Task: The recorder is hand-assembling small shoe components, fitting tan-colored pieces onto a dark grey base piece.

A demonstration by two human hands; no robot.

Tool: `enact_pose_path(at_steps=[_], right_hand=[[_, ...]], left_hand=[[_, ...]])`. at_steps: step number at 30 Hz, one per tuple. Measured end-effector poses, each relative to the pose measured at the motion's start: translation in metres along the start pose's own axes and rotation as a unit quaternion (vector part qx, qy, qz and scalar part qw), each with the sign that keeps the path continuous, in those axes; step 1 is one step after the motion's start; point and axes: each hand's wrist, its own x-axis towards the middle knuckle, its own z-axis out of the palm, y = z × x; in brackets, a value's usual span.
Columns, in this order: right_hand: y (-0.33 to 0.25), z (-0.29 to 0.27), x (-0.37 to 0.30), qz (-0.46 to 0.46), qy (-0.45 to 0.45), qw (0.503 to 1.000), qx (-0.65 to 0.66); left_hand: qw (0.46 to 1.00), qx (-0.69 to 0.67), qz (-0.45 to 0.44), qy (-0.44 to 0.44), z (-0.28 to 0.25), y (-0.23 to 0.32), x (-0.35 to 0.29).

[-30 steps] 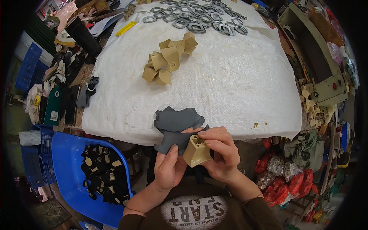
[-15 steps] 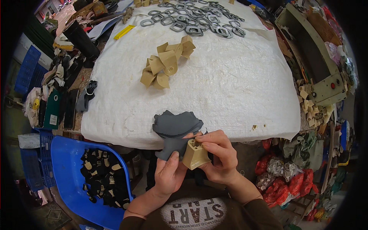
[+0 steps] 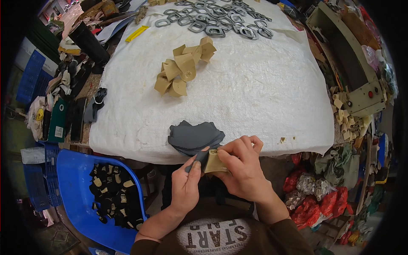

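My right hand (image 3: 246, 172) is closed around a tan shoe heel (image 3: 216, 165), its small holed end facing up. Pinched in my left hand (image 3: 186, 189) is a dark grey piece of covering material (image 3: 202, 158), pressed against the left side of the heel. Both hands work just off the table's near edge. Right beyond them, a stack of dark grey cut pieces (image 3: 196, 134) lies at the edge of the white cloth. Farther off on the cloth sits a cluster of bare tan heels (image 3: 185, 66).
Many grey rounded rings (image 3: 214, 31) cover the far end of the white-clothed table (image 3: 255, 93). A blue basin (image 3: 70, 204) with black-covered heels stands at the lower left. To the right are a greenish metal machine (image 3: 366, 98) and red plastic bags (image 3: 307, 214).
The heel has been turned more upright and brought against the grey piece, which now stands edge-on along its side. My right fingers have shifted over the heel's top.
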Motion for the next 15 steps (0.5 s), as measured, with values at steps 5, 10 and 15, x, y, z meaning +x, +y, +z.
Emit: enact_pose_path(at_steps=[5,10,15], right_hand=[[0.001,-0.004,0.001,0.001,-0.107,0.99,-0.092],[0.008,-0.003,0.0,0.001,-0.105,0.992,-0.071],[0.02,0.003,-0.008,-0.012,-0.011,1.0,0.026]], left_hand=[[0.992,0.11,-0.044,-0.036,-0.01,-0.01,-0.001],[0.998,0.034,-0.041,-0.033,-0.001,-0.007,0.004],[0.999,0.012,-0.045,-0.027,-0.001,-0.002,0.01]])
